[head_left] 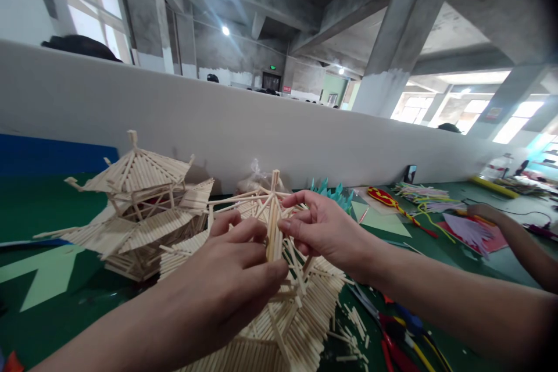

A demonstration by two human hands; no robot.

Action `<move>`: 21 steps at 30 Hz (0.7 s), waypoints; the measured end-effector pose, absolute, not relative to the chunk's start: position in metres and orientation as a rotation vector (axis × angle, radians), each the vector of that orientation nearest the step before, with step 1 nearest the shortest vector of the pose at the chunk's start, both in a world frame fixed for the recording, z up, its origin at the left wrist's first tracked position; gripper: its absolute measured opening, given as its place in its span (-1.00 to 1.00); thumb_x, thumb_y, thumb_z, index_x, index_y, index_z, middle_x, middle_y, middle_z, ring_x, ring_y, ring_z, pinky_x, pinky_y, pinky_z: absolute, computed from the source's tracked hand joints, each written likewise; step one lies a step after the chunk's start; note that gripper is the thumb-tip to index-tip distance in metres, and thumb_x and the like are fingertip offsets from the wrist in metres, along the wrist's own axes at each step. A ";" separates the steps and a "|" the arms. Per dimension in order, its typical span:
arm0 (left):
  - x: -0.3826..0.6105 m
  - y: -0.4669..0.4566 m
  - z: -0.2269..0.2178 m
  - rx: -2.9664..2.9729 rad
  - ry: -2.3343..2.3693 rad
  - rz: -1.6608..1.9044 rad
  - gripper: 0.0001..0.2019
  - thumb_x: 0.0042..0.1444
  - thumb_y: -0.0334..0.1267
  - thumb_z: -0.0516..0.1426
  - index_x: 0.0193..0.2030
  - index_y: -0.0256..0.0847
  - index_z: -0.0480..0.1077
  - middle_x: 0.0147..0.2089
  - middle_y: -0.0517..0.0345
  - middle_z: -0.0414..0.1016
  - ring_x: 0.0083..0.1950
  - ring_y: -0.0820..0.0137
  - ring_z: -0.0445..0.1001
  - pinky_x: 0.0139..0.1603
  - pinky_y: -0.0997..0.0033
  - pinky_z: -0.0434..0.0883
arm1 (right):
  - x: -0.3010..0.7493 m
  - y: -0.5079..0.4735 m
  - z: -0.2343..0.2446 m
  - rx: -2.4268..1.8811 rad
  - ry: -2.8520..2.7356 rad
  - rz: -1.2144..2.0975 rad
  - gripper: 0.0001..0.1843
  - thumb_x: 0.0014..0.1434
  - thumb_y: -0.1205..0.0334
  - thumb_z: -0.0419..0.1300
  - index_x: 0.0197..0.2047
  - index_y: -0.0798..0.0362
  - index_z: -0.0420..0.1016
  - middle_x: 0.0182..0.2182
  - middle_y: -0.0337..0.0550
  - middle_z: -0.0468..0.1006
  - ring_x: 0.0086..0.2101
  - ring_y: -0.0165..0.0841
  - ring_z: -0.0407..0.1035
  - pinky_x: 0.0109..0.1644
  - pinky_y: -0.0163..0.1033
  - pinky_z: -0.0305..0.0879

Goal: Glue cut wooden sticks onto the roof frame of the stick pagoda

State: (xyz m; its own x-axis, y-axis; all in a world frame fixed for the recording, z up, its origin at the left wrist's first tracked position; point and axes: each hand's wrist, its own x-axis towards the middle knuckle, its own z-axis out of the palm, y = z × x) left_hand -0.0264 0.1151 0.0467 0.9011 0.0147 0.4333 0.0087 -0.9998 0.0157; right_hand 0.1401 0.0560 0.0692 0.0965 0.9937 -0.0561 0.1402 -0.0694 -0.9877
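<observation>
A pagoda model built of thin wooden sticks point(305, 317) stands in front of me, its upper roof an open frame of rafters around a short centre post point(275, 179). My left hand point(238, 264) curls around the left side of a few wooden sticks point(273, 229) that slope down from the post, thumb low and fingers bent against them. From the right, my right hand point(325, 226) pinches at the same sticks with thumb and index finger. The fingertips partly hide the contact.
A second stick pagoda point(139, 197) stands at left before a white partition point(261, 128). Scissors point(379, 314), pliers-like tools with coloured handles point(410, 340) and cut stick pieces point(357, 319) lie at lower right. Another person's hand point(483, 213) is near purple paper point(468, 232).
</observation>
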 end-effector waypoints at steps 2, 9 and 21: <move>-0.027 0.116 0.045 3.051 0.025 0.683 -0.85 0.12 -0.42 -0.04 -0.30 -0.14 0.31 -0.47 0.26 0.36 -0.28 0.35 0.19 -0.19 0.20 0.03 | 0.140 0.056 0.069 -1.404 -1.218 1.111 -0.77 0.08 0.34 0.15 -0.20 0.11 0.18 -0.68 -0.42 0.25 -0.67 -0.61 0.15 -0.64 -0.49 0.02; -0.028 0.118 0.045 3.035 0.043 0.735 -0.88 0.08 -0.40 0.00 -0.34 -0.10 0.30 -0.48 0.26 0.36 -0.28 0.35 0.23 -0.20 0.25 0.06 | 0.139 0.055 0.069 -1.424 -1.210 1.110 -0.76 0.06 0.33 0.16 -0.20 0.10 0.18 -0.68 -0.41 0.26 -0.67 -0.60 0.17 -0.64 -0.48 0.02; -0.028 0.116 0.048 3.014 0.064 0.627 -0.88 0.13 -0.40 -0.04 -0.29 -0.11 0.26 -0.38 0.31 0.38 -0.25 0.38 0.18 -0.19 0.22 0.01 | 0.138 0.056 0.068 -1.387 -1.179 1.111 -0.80 0.09 0.32 0.13 -0.21 0.12 0.19 -0.67 -0.39 0.28 -0.68 -0.61 0.18 -0.65 -0.50 -0.02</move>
State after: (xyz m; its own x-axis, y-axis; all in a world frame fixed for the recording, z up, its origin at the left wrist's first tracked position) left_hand -0.0278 0.1162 0.0482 0.9162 0.0534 0.3971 0.0281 -0.9972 0.0693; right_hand 0.1381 0.0563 0.0680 0.1154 0.9920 -0.0513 0.1102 -0.0641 -0.9918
